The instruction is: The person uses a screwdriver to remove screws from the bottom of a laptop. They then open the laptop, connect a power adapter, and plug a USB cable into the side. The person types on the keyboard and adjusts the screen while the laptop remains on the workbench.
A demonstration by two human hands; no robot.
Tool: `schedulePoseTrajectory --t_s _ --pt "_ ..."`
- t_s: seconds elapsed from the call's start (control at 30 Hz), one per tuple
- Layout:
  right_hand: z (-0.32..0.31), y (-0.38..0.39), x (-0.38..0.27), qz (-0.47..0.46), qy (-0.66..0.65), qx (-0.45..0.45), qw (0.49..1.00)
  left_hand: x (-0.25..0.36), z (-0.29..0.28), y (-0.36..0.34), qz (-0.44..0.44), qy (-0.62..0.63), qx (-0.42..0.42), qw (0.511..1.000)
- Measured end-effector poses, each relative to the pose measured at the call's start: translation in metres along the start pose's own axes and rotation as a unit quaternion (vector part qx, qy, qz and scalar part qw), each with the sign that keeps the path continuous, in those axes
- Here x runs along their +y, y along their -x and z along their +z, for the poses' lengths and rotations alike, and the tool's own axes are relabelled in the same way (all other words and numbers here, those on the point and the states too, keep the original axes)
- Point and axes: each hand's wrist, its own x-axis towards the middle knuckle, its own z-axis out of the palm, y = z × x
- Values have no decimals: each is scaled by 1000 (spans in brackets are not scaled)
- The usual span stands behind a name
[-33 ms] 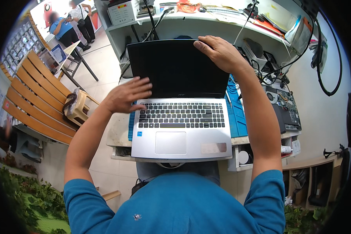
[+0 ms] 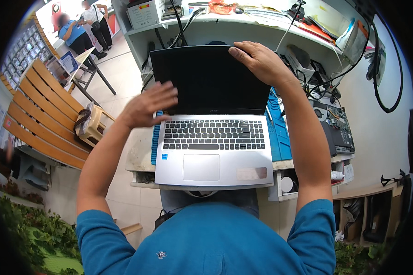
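Note:
A silver laptop with a dark keyboard lies opened on the desk in front of me. Its raised screen is black. My right hand grips the screen's top edge near the right corner, thumb on the front and fingers over the rim. Fingers apart and slightly blurred, my left hand is held at the screen's lower left, above the hinge end of the keyboard, with nothing in it. Whether it touches the screen I cannot tell. A blue ribbed mat shows from under the laptop on both sides.
Right of the mat lies an opened computer chassis with bare boards. Cables tangle behind it. A shelf with papers and boxes spans the back. At left stand a slatted wooden bench and a plastic stool; two people stand far left.
My left hand has risen a little, away from the keyboard's upper left keys and up along the screen. The right hand keeps its grip, and the screen looks nearly unmoved.

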Motion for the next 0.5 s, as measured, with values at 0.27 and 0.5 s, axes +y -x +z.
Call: schedulePoseTrajectory --t_s 0.27,0.5 --pt "-4 2 -1 -1 -22 -12 1000 -3 -5 -1 -65 -75 19 995" --pt "-2 6 -3 10 8 -3 1000 44 -10 26 -101 71 63 990"
